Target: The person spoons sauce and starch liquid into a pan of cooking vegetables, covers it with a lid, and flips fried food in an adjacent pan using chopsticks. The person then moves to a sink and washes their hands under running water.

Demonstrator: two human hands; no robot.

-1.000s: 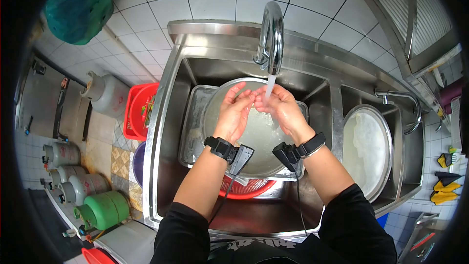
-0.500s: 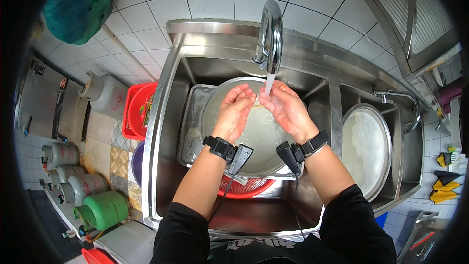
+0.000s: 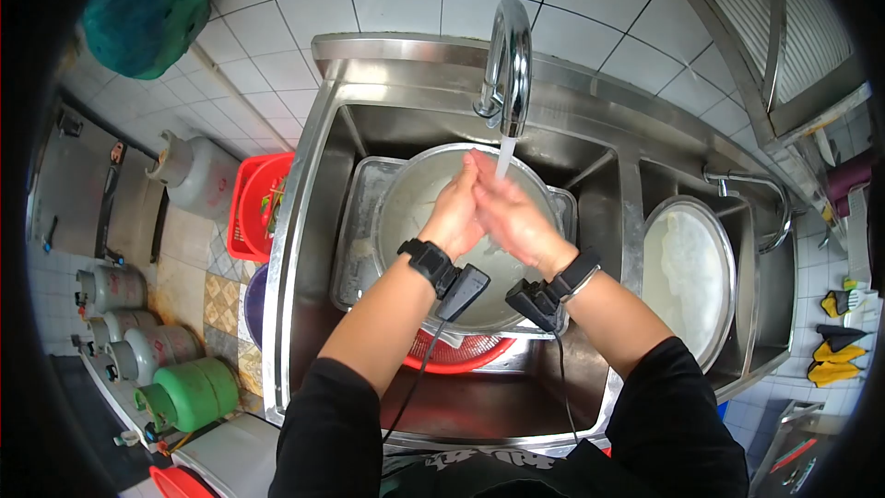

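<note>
Under the water stream (image 3: 505,159) from the chrome faucet (image 3: 510,65), my left hand (image 3: 456,210) and my right hand (image 3: 516,221) are pressed together palm to palm. The left fingers are stretched upward and hold nothing. Flat against them lies the right hand, its fingers extended and partly smeared by motion. Both hands are above a large round metal basin (image 3: 406,189) of cloudy water. The basin rests on a rectangular metal tray (image 3: 353,254) in the steel sink, and a red plastic colander (image 3: 452,355) shows below it.
A second sink at right holds another round basin (image 3: 728,267) of whitish liquid, near a smaller faucet (image 3: 774,189). Red tubs (image 3: 249,212) stand on the floor at left, with several gas cylinders (image 3: 198,392) beyond. Black devices with cables (image 3: 413,401) hang at both wrists.
The hands were apart with cupped palms facing up at the stream. Now they have come together, palm against palm, with the right hand moved left and slightly down.
</note>
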